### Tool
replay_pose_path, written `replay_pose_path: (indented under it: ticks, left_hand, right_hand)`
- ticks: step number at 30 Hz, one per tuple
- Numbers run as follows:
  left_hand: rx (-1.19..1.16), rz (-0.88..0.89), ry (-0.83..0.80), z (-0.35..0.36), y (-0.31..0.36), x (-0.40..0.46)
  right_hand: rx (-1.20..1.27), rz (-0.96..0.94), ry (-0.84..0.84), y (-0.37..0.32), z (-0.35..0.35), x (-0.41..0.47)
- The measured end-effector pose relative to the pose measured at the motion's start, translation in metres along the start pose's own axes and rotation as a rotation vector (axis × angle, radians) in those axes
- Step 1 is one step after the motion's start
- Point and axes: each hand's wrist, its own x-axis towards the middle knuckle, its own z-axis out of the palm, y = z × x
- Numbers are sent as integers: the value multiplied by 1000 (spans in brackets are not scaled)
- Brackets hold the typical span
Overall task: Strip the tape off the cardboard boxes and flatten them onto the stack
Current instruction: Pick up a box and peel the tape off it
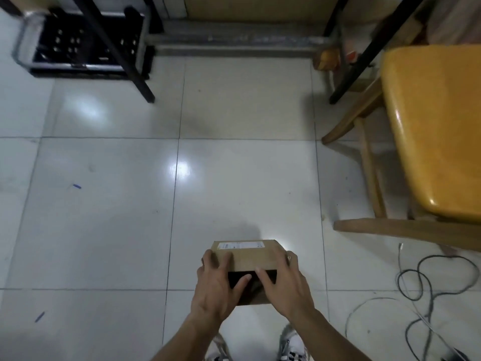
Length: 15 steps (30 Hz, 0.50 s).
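Note:
A small brown cardboard box with a white shipping label on its far side is held in the air above the white tiled floor, low in the middle of the view. Its near end gapes open and dark. My left hand grips the box's left side, fingers over the top and thumb at the opening. My right hand grips the right side, its thumb on the edge of the opening. No tape or stack of flattened boxes is visible.
A yellow wooden chair stands at the right. Loose cables lie on the floor below it. A black crate sits at the back left behind black table legs. My shoes show at the bottom.

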Motion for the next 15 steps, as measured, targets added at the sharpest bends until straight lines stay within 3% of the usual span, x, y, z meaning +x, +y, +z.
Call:
replay_pose_path:
  ticks: [15]
  left_hand:
    - [207,79,18,-357,174,-145]
  right_hand:
    - [-2,60,244,-253,-261,-185]
